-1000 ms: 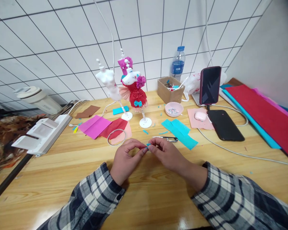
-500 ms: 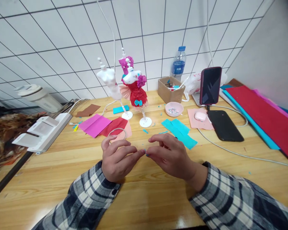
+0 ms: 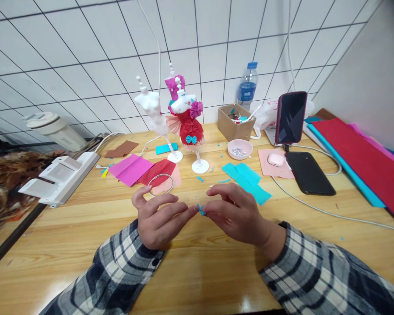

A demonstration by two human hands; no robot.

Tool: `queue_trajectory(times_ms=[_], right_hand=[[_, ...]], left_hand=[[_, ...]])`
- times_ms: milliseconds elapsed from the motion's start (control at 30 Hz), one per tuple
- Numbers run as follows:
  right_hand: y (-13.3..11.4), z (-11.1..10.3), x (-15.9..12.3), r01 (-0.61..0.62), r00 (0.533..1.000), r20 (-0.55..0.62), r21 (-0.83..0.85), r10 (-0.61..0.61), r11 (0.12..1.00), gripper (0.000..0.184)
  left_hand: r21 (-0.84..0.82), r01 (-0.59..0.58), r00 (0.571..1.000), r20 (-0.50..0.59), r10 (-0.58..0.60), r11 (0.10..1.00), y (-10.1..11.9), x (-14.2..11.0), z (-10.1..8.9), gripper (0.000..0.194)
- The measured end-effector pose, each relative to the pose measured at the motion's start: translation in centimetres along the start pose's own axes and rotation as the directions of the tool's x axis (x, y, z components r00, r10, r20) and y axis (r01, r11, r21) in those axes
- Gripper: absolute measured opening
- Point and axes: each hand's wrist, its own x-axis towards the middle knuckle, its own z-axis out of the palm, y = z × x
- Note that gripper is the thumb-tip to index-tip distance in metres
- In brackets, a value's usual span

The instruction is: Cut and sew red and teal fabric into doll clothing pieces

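Note:
Between my two hands, just above the table, is a small piece of blue crepe paper [image 3: 201, 210] with flared ends. My left hand [image 3: 162, 221] pinches its left side between thumb and fingertips, the other fingers spread out. On the right side, the thumb and fingers of my right hand [image 3: 238, 214] close on the same piece. Beyond them stands a mini dress form [image 3: 191, 124] in a red paper dress with a blue bow [image 3: 191, 139]. Flat blue crepe paper strips [image 3: 246, 179] lie past my right hand, which hides most of the thread snips.
A bare white dress form [image 3: 153, 109] and one in magenta [image 3: 175, 87] stand behind. Around are a silver ring [image 3: 160, 185], magenta paper [image 3: 130, 169], a pink bowl of beads [image 3: 240, 149], a cardboard box [image 3: 235, 124], phones [image 3: 310, 173], a cable and a power strip [image 3: 65, 179].
My left hand has moved left and spread its outer fingers. My right hand has shifted slightly, covering the snips. The blue piece now shows more between the fingertips. The view has tilted a little.

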Motion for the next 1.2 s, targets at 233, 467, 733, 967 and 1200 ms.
queue_trajectory(times_ms=[233, 467, 733, 967, 1200], right_hand=[[0.7, 0.0, 0.0, -0.01, 0.997, 0.073, -0.027, 0.012, 1.0, 0.007], [3.9, 0.1, 0.4, 0.03, 0.892, 0.45, -0.147, 0.039, 0.989, 0.009], [5.1, -0.8, 0.3, -0.173, 0.822, 0.517, -0.176, 0.24, 0.969, 0.026], [5.0, -0.3, 0.3, -0.271, 0.877, 0.357, -0.184, 0.321, 0.945, 0.021], [2.6, 0.5, 0.4, -0.245, 0.963, 0.12, -0.001, 0.243, 0.97, 0.015]], left_hand=[[0.06, -0.07, 0.997, -0.02, 0.072, 0.996, 0.2, 0.8, 0.6, 0.026], [0.164, 0.242, 0.835, 0.466, -0.292, 0.956, -4.5, 0.9, -0.1, 0.02], [0.403, 0.26, 0.646, 0.603, -0.469, 0.877, -5.4, 0.3, -0.6, 0.014], [0.236, 0.474, 0.709, 0.469, -0.527, 0.848, -5.4, 0.1, -0.2, 0.02], [-0.261, 0.642, 0.761, 0.327, -0.56, 0.721, -0.4, 0.4, 1.0, 0.015]])
